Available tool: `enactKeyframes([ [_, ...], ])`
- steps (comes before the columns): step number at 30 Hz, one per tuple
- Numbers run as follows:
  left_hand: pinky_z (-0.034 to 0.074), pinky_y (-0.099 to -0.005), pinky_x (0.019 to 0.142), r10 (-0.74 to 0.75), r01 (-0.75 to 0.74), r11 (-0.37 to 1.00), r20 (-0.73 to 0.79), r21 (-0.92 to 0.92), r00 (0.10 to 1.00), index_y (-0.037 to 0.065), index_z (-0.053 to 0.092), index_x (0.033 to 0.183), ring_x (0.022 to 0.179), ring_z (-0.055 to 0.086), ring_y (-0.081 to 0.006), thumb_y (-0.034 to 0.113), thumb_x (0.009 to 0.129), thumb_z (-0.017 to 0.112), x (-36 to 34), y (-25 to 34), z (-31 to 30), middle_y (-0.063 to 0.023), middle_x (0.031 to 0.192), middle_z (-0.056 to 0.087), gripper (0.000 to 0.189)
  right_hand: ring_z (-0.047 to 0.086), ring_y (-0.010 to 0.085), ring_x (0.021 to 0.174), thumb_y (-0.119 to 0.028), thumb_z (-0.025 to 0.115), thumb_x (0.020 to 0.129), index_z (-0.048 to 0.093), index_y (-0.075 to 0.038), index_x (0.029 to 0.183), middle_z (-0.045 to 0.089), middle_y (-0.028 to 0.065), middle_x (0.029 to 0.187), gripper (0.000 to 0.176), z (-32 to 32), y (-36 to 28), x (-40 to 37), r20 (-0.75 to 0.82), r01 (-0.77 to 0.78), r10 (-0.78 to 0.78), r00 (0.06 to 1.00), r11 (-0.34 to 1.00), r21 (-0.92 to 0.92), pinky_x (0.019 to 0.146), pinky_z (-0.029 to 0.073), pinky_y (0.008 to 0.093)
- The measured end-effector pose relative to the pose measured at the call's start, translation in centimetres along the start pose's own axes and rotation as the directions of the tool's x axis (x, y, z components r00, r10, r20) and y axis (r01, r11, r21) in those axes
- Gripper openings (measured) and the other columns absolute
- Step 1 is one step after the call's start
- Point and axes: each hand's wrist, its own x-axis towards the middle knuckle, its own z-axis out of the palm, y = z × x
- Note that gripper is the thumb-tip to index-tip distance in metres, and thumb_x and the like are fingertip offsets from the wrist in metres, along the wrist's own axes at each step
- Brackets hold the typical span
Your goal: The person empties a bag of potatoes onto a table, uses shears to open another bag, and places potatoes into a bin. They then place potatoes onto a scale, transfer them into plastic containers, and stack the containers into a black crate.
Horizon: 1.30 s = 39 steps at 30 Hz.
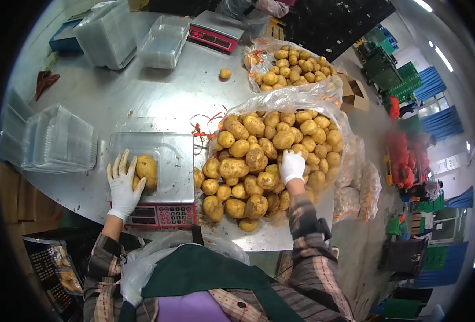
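Note:
My left hand (pixel 123 185), in a white glove, lies over the left side of the scale (pixel 174 214) with its fingers spread. Its thumb and index finger border a large potato (pixel 146 169) on the metal weighing plate (pixel 175 155). Farther right, my gloved right hand (pixel 292 167) reaches into a heap of potatoes (pixel 251 161) in an opened clear plastic bag (pixel 344 121). The fingers of this hand are curled down among the potatoes, and I cannot tell what is in them. Several potatoes have spilled from the bag's near side beside the scale.
Stacked clear plastic trays (pixel 60 140) stand at the left, with more trays (pixel 165 43) at the back. A second red scale (pixel 214 35) and a lone potato (pixel 225 74) are behind. Another potato bag (pixel 296 67) sits back right. Orange netting (pixel 201 131) lies between scale and heap.

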Motion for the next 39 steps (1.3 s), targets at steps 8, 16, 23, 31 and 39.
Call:
enactKeyframes([
  [8,0.010,-0.0509,0.114,-0.006,0.006,1.000,-0.025,0.002,1.000,0.010,0.045,0.137,0.138,0.024,-0.0314,0.036,0.081,0.061,0.0,0.0,0.2,-0.0115,0.150,0.029,0.063,0.058,0.0384,0.100,-0.023,0.075,0.072,0.055,-0.004,0.108,0.058,0.0193,0.111,0.045,-3.0,0.6,-0.5,0.299,-0.174,0.077,0.951,0.933,0.316,0.085,0.049,0.0445],
  [16,0.010,-0.0524,0.113,-0.024,0.023,0.999,-0.030,-0.029,0.999,0.010,0.048,0.135,0.137,0.025,-0.0325,0.039,0.082,0.061,0.1,-0.2,0.4,-0.0116,0.150,0.029,0.061,0.060,0.0195,0.095,-0.009,0.057,0.089,0.047,-0.006,0.130,0.060,0.0097,0.105,0.042,-9.2,-3.1,-5.0,0.121,-0.107,0.030,0.992,-0.304,0.947,0.076,0.052,0.0289],
  [23,0.009,-0.0534,0.113,0.077,-0.069,0.982,0.038,-0.177,0.996,0.014,0.040,0.140,0.139,0.021,-0.0355,0.045,0.075,0.068,-0.5,-2.3,0.1,-0.0147,0.150,0.027,0.078,0.056,0.0181,0.101,-0.019,0.053,0.096,0.048,-0.002,0.129,0.058,0.0120,0.112,0.038,-13.5,-18.9,-5.3,-0.134,0.131,0.009,0.991,-0.267,0.955,0.090,0.046,0.0305],
  [31,0.022,-0.0492,0.111,-0.082,0.077,0.962,-0.010,-0.260,0.997,0.013,0.056,0.120,0.137,0.024,-0.0380,0.035,0.069,0.076,-1.5,-1.6,-0.6,-0.0141,0.141,0.040,0.058,0.056,0.0255,0.107,-0.027,0.064,0.090,0.042,0.002,0.134,0.055,0.0183,0.118,0.056,-14.7,-31.5,-5.1,-0.352,0.333,-0.056,0.934,-0.216,0.918,0.094,0.045,0.0347],
  [39,0.035,-0.0447,0.103,-0.092,-0.014,0.924,-0.259,-0.382,0.962,0.007,0.059,0.109,0.120,0.041,-0.0345,0.026,0.069,0.078,-4.4,-1.2,0.2,-0.0120,0.117,0.053,0.048,0.045,0.0394,0.123,-0.027,0.062,0.087,0.045,-0.006,0.133,0.052,0.0182,0.129,0.053,-13.7,-35.8,-1.8,-0.461,0.605,-0.460,0.759,0.234,0.761,0.105,0.033,0.0456],
])
